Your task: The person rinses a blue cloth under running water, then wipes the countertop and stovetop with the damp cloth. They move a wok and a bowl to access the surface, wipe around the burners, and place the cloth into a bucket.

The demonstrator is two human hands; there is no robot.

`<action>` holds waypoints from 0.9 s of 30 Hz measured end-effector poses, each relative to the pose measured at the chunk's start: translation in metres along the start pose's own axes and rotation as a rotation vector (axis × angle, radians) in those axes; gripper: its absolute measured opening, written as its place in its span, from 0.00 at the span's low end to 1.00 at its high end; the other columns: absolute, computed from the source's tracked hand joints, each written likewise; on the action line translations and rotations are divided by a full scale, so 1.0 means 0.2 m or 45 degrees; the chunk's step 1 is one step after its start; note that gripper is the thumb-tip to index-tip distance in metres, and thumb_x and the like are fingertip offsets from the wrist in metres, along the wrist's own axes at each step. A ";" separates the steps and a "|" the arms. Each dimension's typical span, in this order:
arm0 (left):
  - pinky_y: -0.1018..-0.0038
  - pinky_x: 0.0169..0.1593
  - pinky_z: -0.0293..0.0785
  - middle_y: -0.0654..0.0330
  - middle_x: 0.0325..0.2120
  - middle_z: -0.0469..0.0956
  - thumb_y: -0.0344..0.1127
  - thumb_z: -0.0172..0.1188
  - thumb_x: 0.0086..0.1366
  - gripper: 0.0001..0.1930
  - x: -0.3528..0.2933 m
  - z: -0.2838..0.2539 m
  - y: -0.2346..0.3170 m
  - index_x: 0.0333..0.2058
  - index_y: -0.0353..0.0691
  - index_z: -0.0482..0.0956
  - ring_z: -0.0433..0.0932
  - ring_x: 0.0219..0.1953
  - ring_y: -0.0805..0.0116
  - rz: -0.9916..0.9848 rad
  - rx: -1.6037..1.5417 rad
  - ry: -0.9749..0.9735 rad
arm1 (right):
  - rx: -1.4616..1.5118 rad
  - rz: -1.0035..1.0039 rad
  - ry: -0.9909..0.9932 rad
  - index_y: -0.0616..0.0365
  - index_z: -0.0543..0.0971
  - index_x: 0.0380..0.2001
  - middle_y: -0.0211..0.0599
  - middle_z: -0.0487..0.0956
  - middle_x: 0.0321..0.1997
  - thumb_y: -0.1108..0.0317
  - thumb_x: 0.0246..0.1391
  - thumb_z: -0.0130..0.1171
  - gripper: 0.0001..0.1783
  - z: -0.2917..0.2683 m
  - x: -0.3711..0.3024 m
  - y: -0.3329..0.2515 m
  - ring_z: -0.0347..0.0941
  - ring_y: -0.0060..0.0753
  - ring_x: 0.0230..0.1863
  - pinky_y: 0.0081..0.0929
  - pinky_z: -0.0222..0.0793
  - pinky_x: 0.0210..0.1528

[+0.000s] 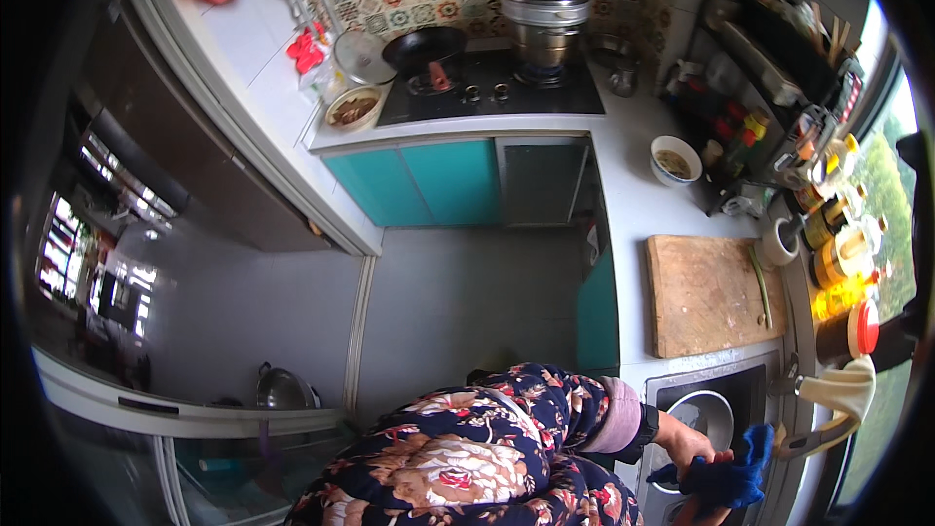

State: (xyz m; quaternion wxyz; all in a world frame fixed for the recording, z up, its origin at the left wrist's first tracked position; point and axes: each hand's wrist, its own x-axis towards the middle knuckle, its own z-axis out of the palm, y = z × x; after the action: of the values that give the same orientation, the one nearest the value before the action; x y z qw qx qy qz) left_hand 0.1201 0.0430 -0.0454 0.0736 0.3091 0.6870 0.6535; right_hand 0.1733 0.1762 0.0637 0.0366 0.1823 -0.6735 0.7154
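Observation:
My left hand [685, 441], with a dark watch at its wrist, is closed on a dark blue cloth [735, 472] above the sink [662, 392]. Below it, my right hand [698, 513] shows only in part at the lower edge; the cloth covers most of its fingers, so I cannot tell how it grips. Under the hands, a round metal bowl [719, 409] sits in the sink. The faucet [823, 409], pale with a curved neck, stands just right of the cloth.
A wooden cutting board [696, 297] with a green stalk [762, 287] lies beyond the sink. Bottles [838, 258] line the windowsill. A white bowl [675, 161] stands farther along the counter. On the stove [477, 97] are a wok [426, 47] and a steamer pot [545, 24].

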 end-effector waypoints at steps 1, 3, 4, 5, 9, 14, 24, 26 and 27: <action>0.65 0.39 0.71 0.53 0.29 0.78 0.33 0.73 0.37 0.20 -0.06 -0.02 0.04 0.31 0.35 0.77 0.77 0.36 0.56 -0.044 0.058 0.098 | -0.020 0.052 0.005 0.71 0.74 0.44 0.49 0.76 0.49 0.71 0.58 0.54 0.14 0.02 0.02 0.01 0.72 0.43 0.51 0.40 0.68 0.56; 0.69 0.34 0.71 0.55 0.26 0.78 0.36 0.75 0.37 0.19 -0.22 -0.08 0.15 0.29 0.38 0.78 0.77 0.32 0.60 -0.170 0.174 0.239 | -0.001 0.091 -0.048 0.70 0.73 0.45 0.48 0.76 0.49 0.70 0.59 0.54 0.15 0.07 0.04 0.04 0.72 0.42 0.51 0.40 0.68 0.56; 0.70 0.33 0.71 0.57 0.24 0.78 0.38 0.75 0.38 0.18 -0.31 -0.13 0.22 0.28 0.39 0.78 0.77 0.30 0.64 -0.141 -0.080 0.309 | 0.008 0.108 -0.078 0.69 0.73 0.45 0.48 0.76 0.49 0.69 0.59 0.53 0.15 0.10 0.06 0.05 0.72 0.42 0.51 0.40 0.68 0.56; 0.71 0.33 0.71 0.58 0.24 0.79 0.39 0.74 0.40 0.18 -0.40 -0.19 0.30 0.28 0.38 0.78 0.77 0.29 0.66 -0.184 -0.090 0.374 | 0.031 0.128 -0.117 0.69 0.73 0.46 0.48 0.76 0.50 0.68 0.59 0.53 0.16 0.14 0.08 0.06 0.72 0.42 0.51 0.40 0.68 0.56; 0.66 0.39 0.71 0.48 0.28 0.77 0.57 0.65 0.51 0.29 -0.76 -0.42 0.65 0.30 0.30 0.78 0.76 0.34 0.54 -0.059 0.298 0.611 | 0.135 0.258 -0.286 0.67 0.72 0.48 0.46 0.75 0.50 0.66 0.59 0.53 0.18 0.40 0.08 0.12 0.72 0.41 0.51 0.40 0.69 0.55; 0.67 0.29 0.64 0.52 0.16 0.65 0.67 0.50 0.60 0.36 -1.21 -0.67 0.99 0.17 0.32 0.66 0.66 0.21 0.62 0.055 0.384 0.899 | 0.216 0.574 -0.518 0.65 0.71 0.50 0.45 0.75 0.52 0.63 0.59 0.53 0.20 0.92 -0.02 0.20 0.72 0.40 0.52 0.39 0.70 0.55; 0.76 0.40 0.70 0.61 0.31 0.78 0.56 0.55 0.64 0.25 -1.97 -1.04 0.97 0.40 0.34 0.77 0.73 0.34 0.75 -0.064 -0.324 1.832 | 0.554 1.180 -1.010 0.61 0.68 0.55 0.42 0.74 0.54 0.56 0.59 0.52 0.26 2.10 -0.30 0.32 0.72 0.37 0.53 0.38 0.71 0.54; 0.73 0.37 0.71 0.55 0.26 0.77 0.50 0.57 0.64 0.21 -2.16 -1.10 0.90 0.34 0.32 0.76 0.74 0.29 0.69 0.032 0.076 1.742 | 0.552 1.286 -1.088 0.60 0.67 0.56 0.42 0.74 0.54 0.55 0.60 0.52 0.27 2.26 -0.36 0.33 0.72 0.37 0.53 0.38 0.72 0.54; 0.69 0.35 0.71 0.48 0.23 0.74 0.47 0.59 0.62 0.20 -2.25 -1.12 0.86 0.29 0.31 0.73 0.75 0.27 0.60 0.102 0.334 1.830 | 0.551 1.328 -1.126 0.59 0.67 0.57 0.42 0.73 0.54 0.54 0.60 0.52 0.27 2.34 -0.39 0.33 0.72 0.37 0.53 0.38 0.72 0.53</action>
State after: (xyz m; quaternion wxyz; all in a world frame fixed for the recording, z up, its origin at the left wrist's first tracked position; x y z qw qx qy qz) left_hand 0.4229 -0.3907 0.0117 -0.4570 -0.1649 0.6264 0.6096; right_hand 0.3242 -0.2720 -0.0110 -0.6235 0.1127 -0.4677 0.6163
